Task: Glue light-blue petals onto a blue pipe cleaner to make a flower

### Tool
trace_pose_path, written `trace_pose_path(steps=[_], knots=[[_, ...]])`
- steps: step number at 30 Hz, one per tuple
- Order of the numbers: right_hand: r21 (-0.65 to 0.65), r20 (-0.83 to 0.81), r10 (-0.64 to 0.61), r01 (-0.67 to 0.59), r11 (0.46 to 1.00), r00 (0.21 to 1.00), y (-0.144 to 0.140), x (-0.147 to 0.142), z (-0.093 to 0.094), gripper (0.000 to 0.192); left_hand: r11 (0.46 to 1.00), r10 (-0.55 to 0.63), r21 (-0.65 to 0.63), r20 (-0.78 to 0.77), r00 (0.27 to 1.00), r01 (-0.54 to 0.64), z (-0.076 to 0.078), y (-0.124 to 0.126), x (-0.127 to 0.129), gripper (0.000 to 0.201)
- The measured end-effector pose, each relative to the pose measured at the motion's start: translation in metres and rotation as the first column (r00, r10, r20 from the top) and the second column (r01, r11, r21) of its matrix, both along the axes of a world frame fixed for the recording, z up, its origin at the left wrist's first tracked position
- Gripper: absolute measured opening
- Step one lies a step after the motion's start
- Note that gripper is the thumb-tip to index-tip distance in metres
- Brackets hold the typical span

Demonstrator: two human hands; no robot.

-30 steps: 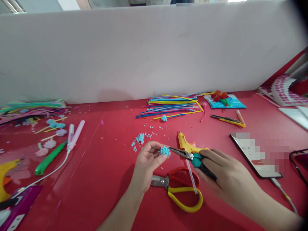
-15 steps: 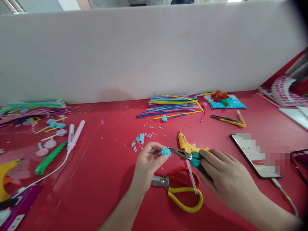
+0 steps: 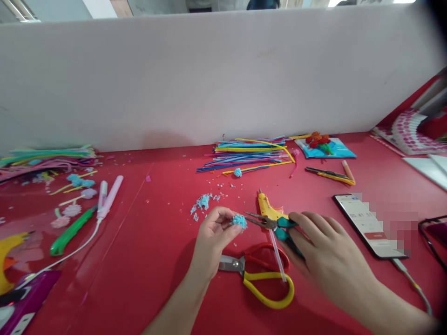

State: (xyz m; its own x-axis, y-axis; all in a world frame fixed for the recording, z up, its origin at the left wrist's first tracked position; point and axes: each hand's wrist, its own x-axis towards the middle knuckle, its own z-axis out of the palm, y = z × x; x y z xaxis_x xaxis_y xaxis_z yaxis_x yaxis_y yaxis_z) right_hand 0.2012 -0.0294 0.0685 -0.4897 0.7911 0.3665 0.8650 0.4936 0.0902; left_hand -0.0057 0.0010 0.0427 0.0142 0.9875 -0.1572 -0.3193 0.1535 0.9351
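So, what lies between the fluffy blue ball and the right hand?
In the head view, only the teal-handled pliers lie between ball and right hand.

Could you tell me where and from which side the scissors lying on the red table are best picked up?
Grip the scissors by the yellow loop handle, probably from the near right side: the loops open that way and lie flat, while the blades point left beneath the left hand. A clear glue stick lies across the handles.
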Motion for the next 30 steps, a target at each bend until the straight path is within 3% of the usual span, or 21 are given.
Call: trace_pose_path(steps=[8, 30], knots=[[-0.217, -0.244, -0.012, -0.043, 0.975, 0.970, -0.0016, 0.0115, -0.0070, 0.019, 0.999, -0.003, 0.054, 0.068, 0.998, -0.001, -0.0016, 0.0004, -0.0016, 0.018], [-0.170, -0.274, 0.035, -0.084, 0.982, 0.961, -0.0002, 0.0035, -0.0070, 0.022, 0.998, -0.049, 0.039, 0.180, 0.982, 0.042, -0.0034, -0.0013, -0.0027, 0.019]])
